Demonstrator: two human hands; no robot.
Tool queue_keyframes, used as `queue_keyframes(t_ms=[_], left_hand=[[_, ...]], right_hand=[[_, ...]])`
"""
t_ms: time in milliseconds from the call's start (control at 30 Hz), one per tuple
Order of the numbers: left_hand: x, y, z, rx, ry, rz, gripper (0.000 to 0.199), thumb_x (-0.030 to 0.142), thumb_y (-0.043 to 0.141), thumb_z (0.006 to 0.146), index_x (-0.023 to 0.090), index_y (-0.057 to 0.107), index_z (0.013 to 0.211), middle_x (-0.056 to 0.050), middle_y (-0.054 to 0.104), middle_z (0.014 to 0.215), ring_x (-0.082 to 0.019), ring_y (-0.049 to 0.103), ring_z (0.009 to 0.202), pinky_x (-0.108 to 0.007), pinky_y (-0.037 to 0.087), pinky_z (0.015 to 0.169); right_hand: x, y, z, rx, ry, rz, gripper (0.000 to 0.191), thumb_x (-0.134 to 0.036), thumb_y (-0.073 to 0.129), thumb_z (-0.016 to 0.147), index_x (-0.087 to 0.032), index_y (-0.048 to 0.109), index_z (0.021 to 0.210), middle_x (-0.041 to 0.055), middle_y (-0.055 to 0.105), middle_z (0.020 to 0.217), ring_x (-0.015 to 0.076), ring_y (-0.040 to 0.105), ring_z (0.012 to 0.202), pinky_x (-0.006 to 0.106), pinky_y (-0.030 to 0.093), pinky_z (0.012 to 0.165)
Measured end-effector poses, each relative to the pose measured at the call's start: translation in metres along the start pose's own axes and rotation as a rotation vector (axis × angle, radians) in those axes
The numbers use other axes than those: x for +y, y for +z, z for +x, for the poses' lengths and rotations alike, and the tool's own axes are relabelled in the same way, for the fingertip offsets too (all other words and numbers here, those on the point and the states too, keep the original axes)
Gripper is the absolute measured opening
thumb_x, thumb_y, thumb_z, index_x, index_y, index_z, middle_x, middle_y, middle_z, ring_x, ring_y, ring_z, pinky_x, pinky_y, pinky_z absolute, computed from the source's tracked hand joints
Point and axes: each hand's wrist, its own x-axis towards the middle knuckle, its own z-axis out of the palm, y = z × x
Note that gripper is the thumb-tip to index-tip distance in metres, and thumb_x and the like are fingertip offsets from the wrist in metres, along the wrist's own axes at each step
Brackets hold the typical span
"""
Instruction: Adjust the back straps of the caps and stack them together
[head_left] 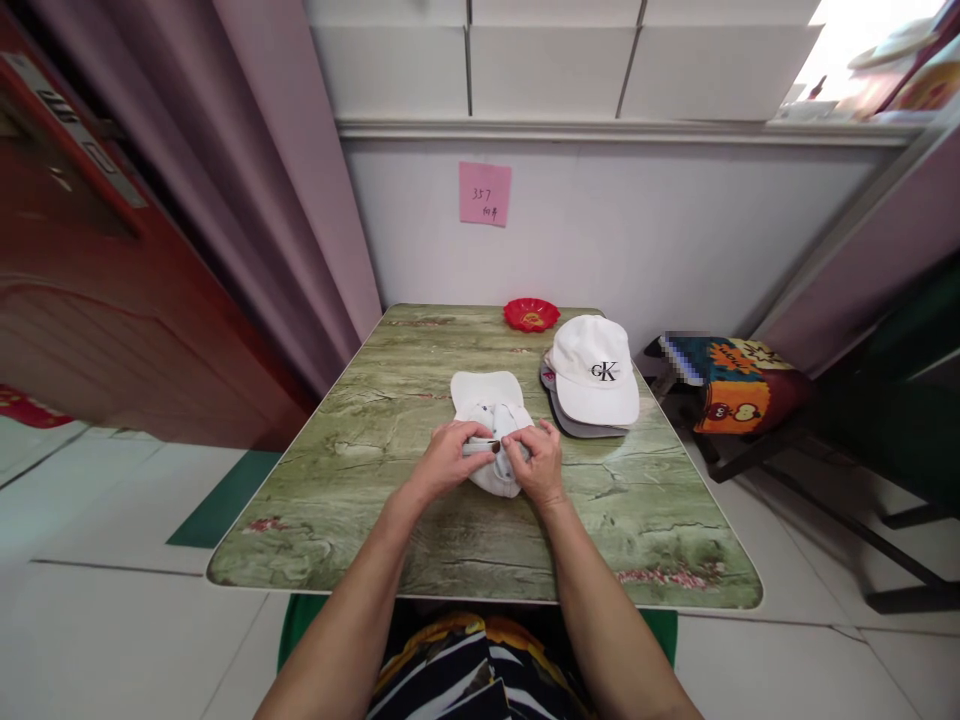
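A white baseball cap [487, 390] lies on the wood-patterned table in front of me, its brim pointing away. Across its back runs a white adjusting strap [480, 447] with a small dark buckle [496, 447]. My left hand [448, 456] pinches the strap from the left between thumb and fingers. From the right, my right hand [536, 460] has its fingers closed at the buckle end of the strap. Just right of my hands sits a stack of caps, with a white cap [596, 370] bearing black letters on top and grey ones partly hidden beneath.
At the table's [337, 480] far edge stands a red scalloped dish [532, 315]. Behind it, a pink paper note [484, 194] sticks to the wall. A stool with a colourful cover [739, 385] is at the right. Purple curtains [292, 150] hang at the left.
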Motion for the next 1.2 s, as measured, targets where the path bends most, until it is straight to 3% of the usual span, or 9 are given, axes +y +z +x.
queue_keyframes(t_ms=[67, 167, 267, 433, 567, 667, 1200], left_hand=[[0.000, -0.002, 0.001, 0.015, -0.016, 0.011, 0.036, 0.029, 0.077, 0.069, 0.020, 0.067, 0.102, -0.006, 0.071, 0.107, -0.025, 0.063, 0.103, -0.038, 0.045, 0.094], [-0.001, -0.007, 0.000, 0.134, -0.017, 0.043, 0.052, 0.028, 0.080, 0.066, 0.020, 0.061, 0.114, -0.008, 0.065, 0.119, -0.027, 0.059, 0.113, -0.041, 0.043, 0.098], [0.000, -0.010, -0.002, 0.205, 0.032, 0.066, 0.051, 0.029, 0.080, 0.069, 0.020, 0.059, 0.114, -0.008, 0.063, 0.120, -0.026, 0.057, 0.114, -0.040, 0.043, 0.098], [0.007, 0.001, -0.004, 0.170, 0.194, 0.188, 0.041, 0.035, 0.077, 0.075, 0.023, 0.062, 0.112, -0.007, 0.066, 0.119, -0.026, 0.055, 0.118, -0.042, 0.033, 0.107], [0.011, 0.012, -0.003, 0.129, 0.250, 0.260, 0.023, 0.029, 0.069, 0.084, 0.024, 0.067, 0.106, -0.005, 0.070, 0.109, -0.023, 0.059, 0.110, -0.045, 0.024, 0.112], [0.010, 0.014, -0.002, 0.143, 0.249, 0.262, 0.015, 0.025, 0.064, 0.087, 0.024, 0.068, 0.101, -0.004, 0.072, 0.103, -0.021, 0.061, 0.106, -0.045, 0.023, 0.113], [-0.005, 0.007, -0.005, 0.107, 0.211, 0.207, 0.018, 0.030, 0.070, 0.083, 0.026, 0.072, 0.100, -0.004, 0.074, 0.104, -0.021, 0.063, 0.106, -0.047, 0.024, 0.112]], right_hand=[[0.002, 0.002, 0.000, 0.016, 0.009, -0.001, 0.024, -0.033, 0.056, 0.090, -0.022, 0.063, 0.071, -0.0010, 0.070, 0.071, 0.0160, 0.062, 0.074, 0.039, 0.028, 0.103], [0.005, 0.004, -0.001, 0.040, 0.032, 0.016, 0.026, -0.033, 0.053, 0.092, -0.021, 0.061, 0.070, -0.0006, 0.068, 0.071, 0.0157, 0.061, 0.074, 0.038, 0.031, 0.101], [0.006, 0.004, -0.001, 0.044, 0.037, 0.024, 0.026, -0.032, 0.052, 0.093, -0.020, 0.060, 0.071, -0.0006, 0.068, 0.072, 0.0156, 0.061, 0.075, 0.038, 0.031, 0.101], [0.003, 0.004, -0.002, 0.030, 0.029, 0.027, 0.026, -0.032, 0.051, 0.093, -0.021, 0.060, 0.072, -0.0006, 0.067, 0.071, 0.0154, 0.060, 0.073, 0.038, 0.030, 0.101], [0.002, 0.003, -0.001, 0.021, 0.022, 0.037, 0.026, -0.032, 0.051, 0.093, -0.021, 0.060, 0.072, -0.0003, 0.067, 0.070, 0.0156, 0.060, 0.072, 0.038, 0.032, 0.099], [0.001, 0.003, -0.001, 0.025, 0.013, 0.039, 0.026, -0.032, 0.051, 0.093, -0.021, 0.060, 0.072, 0.0002, 0.068, 0.071, 0.0158, 0.060, 0.073, 0.038, 0.033, 0.098], [-0.004, 0.006, -0.003, 0.026, -0.059, -0.031, 0.024, -0.026, 0.050, 0.090, -0.021, 0.057, 0.068, -0.0018, 0.061, 0.064, 0.0146, 0.057, 0.067, 0.037, 0.036, 0.095]])
